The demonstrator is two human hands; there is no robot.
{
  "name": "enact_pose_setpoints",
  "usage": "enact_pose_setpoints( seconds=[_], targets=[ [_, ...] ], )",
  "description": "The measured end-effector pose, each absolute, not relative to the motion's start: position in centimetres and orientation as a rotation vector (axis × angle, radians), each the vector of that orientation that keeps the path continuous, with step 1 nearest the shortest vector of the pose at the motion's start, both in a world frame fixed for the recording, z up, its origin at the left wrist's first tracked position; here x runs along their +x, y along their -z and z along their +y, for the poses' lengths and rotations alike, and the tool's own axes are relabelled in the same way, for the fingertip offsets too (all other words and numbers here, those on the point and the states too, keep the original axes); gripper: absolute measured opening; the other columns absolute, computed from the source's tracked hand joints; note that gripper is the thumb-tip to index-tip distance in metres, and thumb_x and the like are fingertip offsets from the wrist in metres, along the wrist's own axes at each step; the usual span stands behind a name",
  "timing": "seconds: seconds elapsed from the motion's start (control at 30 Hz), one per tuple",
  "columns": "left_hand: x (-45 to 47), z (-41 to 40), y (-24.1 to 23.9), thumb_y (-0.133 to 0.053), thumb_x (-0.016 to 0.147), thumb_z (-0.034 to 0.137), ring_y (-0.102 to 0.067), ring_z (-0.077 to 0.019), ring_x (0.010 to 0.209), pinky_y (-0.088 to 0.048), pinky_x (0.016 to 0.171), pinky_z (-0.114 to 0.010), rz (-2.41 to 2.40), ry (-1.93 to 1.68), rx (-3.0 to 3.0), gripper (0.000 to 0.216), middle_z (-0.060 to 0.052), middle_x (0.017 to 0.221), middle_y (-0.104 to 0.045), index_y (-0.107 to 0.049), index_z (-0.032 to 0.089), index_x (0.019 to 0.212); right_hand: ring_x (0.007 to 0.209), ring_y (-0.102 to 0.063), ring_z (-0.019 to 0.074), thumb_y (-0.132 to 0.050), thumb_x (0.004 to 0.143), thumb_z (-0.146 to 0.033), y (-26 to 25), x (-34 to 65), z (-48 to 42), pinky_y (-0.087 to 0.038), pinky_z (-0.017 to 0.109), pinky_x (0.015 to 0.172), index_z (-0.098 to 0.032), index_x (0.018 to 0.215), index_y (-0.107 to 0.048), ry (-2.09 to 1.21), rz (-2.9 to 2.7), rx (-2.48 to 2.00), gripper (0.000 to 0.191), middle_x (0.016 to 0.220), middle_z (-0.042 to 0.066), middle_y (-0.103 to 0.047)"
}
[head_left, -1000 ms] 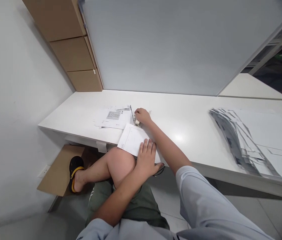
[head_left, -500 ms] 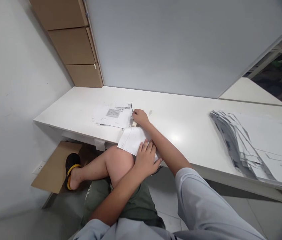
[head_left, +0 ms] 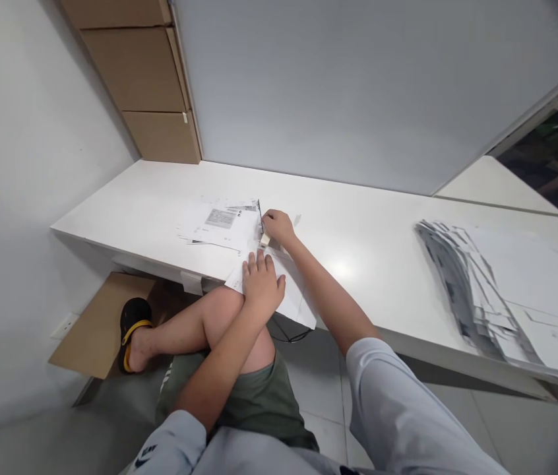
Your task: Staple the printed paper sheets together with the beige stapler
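Observation:
My left hand (head_left: 262,284) lies flat, fingers spread, on a white sheet of paper (head_left: 295,300) at the front edge of the table; part of the sheet hangs over the edge. Just beyond it, my right hand (head_left: 278,227) is closed, fingertips pressed together, at a thin dark strip (head_left: 260,214) and a small pale block (head_left: 264,241). What lies inside those fingers is hidden. To the left is a loose pile of printed papers (head_left: 219,227), the top one bearing a grey text block.
A thick stack of papers (head_left: 487,290) lies at the right of the white table (head_left: 358,218). Cardboard boxes (head_left: 160,135) rise at the back left beside a grey panel (head_left: 333,86). Under the table is an open carton (head_left: 101,330); my raised knee is against the edge.
My left hand has moved left and forward over the sheet, leaving the sheet's right part uncovered. My right hand stays closed in nearly the same place. The view has shifted slightly.

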State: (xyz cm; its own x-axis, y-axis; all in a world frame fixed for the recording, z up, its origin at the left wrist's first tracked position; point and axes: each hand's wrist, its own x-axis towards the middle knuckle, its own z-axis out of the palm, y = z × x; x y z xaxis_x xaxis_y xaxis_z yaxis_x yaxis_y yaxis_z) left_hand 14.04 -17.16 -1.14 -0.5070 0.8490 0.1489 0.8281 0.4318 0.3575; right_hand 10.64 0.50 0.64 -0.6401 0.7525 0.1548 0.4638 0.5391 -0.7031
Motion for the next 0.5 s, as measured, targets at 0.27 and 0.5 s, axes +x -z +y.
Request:
enact_pose_setpoints(
  seconds=[0.27,0.5],
  targets=[
    [13.9,-16.9,0.0,-0.047,0.090,0.037,-0.027,-0.0417,0.143,-0.028,0.113,-0.057,2.639,-0.445,1.549,0.063,-0.022,0.156,-0.031,-0.041,0.006,0.144,0.085,-0.059,0.0212,-0.041,0.082,-0.016,-0.8,10.5,0.0,-0.043,0.028,0.074,-0.016,0.087,-0.068,-0.803,-2.397,-0.979,0.027,0.093,0.009,-0.070],
    [14.8,-17.2,0.2,-0.044,0.093,0.045,-0.019,-0.0391,0.147,-0.022,0.118,-0.053,2.750,-0.296,1.455,0.064,-0.022,0.158,-0.027,-0.038,0.014,0.149,0.085,-0.058,0.0222,-0.041,0.082,-0.015,-1.0,10.7,-0.9,-0.043,0.030,0.074,-0.016,0.090,-0.067,-0.688,-2.558,-0.974,0.027,0.096,0.011,-0.067]
  ],
)
